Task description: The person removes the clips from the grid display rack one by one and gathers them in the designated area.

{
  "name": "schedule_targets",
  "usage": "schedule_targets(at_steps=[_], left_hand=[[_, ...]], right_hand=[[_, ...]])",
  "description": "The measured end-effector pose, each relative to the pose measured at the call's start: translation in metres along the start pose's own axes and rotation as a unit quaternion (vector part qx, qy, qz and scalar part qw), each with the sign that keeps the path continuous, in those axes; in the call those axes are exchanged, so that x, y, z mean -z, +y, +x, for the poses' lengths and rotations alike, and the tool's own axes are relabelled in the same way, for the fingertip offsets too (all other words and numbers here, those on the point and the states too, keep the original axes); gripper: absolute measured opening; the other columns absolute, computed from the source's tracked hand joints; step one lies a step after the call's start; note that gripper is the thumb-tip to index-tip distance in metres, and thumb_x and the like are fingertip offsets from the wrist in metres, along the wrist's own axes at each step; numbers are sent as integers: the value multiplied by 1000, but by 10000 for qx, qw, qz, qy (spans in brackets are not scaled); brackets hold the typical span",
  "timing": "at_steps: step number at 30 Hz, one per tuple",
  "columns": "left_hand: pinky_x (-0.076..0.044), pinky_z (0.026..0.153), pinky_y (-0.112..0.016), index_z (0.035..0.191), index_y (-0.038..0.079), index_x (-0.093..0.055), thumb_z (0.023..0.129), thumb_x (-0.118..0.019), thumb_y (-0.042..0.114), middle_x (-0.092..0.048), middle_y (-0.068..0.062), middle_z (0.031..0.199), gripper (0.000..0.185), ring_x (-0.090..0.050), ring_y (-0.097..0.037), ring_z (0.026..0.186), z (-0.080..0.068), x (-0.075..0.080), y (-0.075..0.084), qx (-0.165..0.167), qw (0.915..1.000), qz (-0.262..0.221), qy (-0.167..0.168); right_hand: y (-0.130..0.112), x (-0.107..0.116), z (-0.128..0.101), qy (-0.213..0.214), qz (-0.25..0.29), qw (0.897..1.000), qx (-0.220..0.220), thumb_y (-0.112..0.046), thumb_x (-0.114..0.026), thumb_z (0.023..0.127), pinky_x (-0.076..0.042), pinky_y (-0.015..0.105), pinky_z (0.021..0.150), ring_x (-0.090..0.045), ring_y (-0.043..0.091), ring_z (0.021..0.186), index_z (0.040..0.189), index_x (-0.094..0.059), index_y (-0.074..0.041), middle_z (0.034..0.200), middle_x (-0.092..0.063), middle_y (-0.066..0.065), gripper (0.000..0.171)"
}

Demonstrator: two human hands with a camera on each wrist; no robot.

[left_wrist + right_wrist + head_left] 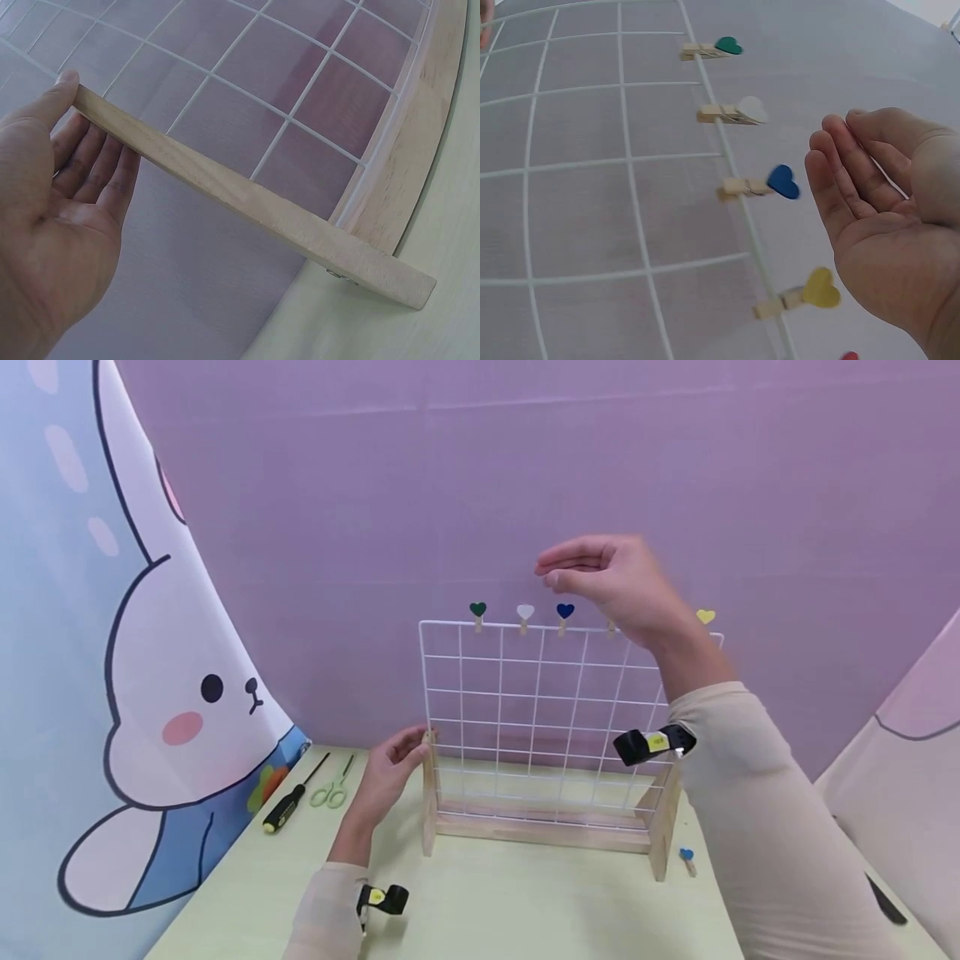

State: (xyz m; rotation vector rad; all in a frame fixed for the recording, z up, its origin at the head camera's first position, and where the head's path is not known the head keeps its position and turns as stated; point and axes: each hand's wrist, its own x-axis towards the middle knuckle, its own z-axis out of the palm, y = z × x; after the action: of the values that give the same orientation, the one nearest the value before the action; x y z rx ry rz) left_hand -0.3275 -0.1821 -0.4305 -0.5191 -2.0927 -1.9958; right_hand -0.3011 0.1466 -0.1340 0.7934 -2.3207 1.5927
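A white wire grid (521,697) stands upright in a wooden stand (540,835). Along its top wire are clipped heart clothespins: green (728,46), white (751,110), blue (783,182) and yellow (821,288). Part of a red heart (849,356) shows at the right wrist view's bottom edge. My left hand (390,772) grips the top of the stand's left upright (217,184) between thumb and fingers. Above the top wire, apart from the clothespins, my right hand (618,585) hangs with loosely bent fingers and holds nothing. In the head view it hides part of the row.
A screwdriver (285,810) and green-handled scissors (330,793) lie on the table at the left. Right of the stand lies a blue heart clothespin (687,860). A dark object (887,900) is at the right edge. Behind hangs a purple cloth (375,527).
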Motion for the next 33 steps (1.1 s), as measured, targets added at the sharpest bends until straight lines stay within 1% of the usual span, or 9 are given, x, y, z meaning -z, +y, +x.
schedule_targets(at_steps=[4, 9, 11, 15, 18, 21, 24, 30, 33], left_hand=[[-54, 99, -17, 138, 3, -61, 100, -70, 24, -71, -9, 134, 44, -67, -2, 116, 1, -1, 1, -64, 10000, -24, -15], [-55, 97, -17, 138, 1, -61, 100, -69, 21, -72, -5, 130, 43, -67, -3, 113, 2, -3, -1, -109, 9999, -43, 22], [-55, 96, -17, 138, 0, -61, 100, -69, 19, -72, -7, 130, 43, -68, -3, 112, 2, -3, -2, -90, 9999, -45, 36], [-55, 96, -17, 137, 1, -62, 101, -69, 18, -69, -16, 133, 41, -68, -3, 111, 2, -2, -2, -49, 10000, -50, 68], [-55, 96, -17, 138, 1, -61, 101, -68, 18, -66, -22, 136, 41, -67, -2, 112, 1, -1, 0, -39, 10000, -58, 57], [-55, 96, -17, 138, 1, -61, 101, -68, 17, -65, -24, 137, 41, -67, -2, 111, 0, -1, 1, -50, 10000, -55, 34], [-55, 95, -17, 138, 0, -61, 101, -68, 17, -65, -23, 136, 41, -67, -2, 111, 0, 0, 1, -83, 9999, -60, 10], [-55, 96, -17, 139, 1, -61, 101, -68, 18, -69, -14, 133, 42, -67, -2, 112, 1, 0, 0, -114, 9999, -53, 3], [-55, 96, -17, 138, 0, -60, 101, -68, 18, -71, -10, 131, 42, -67, -2, 112, 0, 0, 0, -100, 9999, -41, 19]], right_hand=[[0, -6, 5, -65, -118, 9998, -117, -15, -73, 96, -52, 24, 102, -70, 20, 114, 122, -74, -9, 111, -78, -4, 27], [0, -14, 12, -152, -116, 9997, -131, -14, -72, 97, -53, 29, 105, -70, 22, 115, 123, -74, -8, 115, -78, 0, 27], [-1, -16, 15, -209, -148, 9996, -155, -15, -72, 97, -53, 30, 106, -70, 21, 114, 124, -73, -7, 118, -77, 3, 28], [-3, -20, 20, -279, -259, 9990, -225, -19, -73, 97, -51, 33, 108, -69, 19, 116, 125, -73, -10, 121, -76, 3, 29], [-5, -23, 23, -355, -333, 9987, -179, -19, -73, 97, -51, 35, 109, -69, 19, 115, 124, -73, -10, 118, -76, 2, 29], [-6, -27, 25, -480, -351, 9982, -117, -17, -73, 97, -51, 36, 109, -69, 20, 113, 123, -74, -8, 117, -76, 4, 28], [-8, -33, 28, -585, -408, 9974, -128, -15, -73, 97, -53, 35, 108, -70, 18, 112, 122, -74, -7, 117, -76, 5, 27], [-11, -43, 32, -706, -554, 9959, -146, -13, -71, 97, -56, 31, 103, -70, 20, 111, 120, -74, -7, 117, -75, 7, 23], [-13, -47, 32, -763, -600, 9951, -187, -11, -69, 98, -56, 32, 102, -70, 20, 110, 121, -73, -5, 117, -75, 9, 24]])
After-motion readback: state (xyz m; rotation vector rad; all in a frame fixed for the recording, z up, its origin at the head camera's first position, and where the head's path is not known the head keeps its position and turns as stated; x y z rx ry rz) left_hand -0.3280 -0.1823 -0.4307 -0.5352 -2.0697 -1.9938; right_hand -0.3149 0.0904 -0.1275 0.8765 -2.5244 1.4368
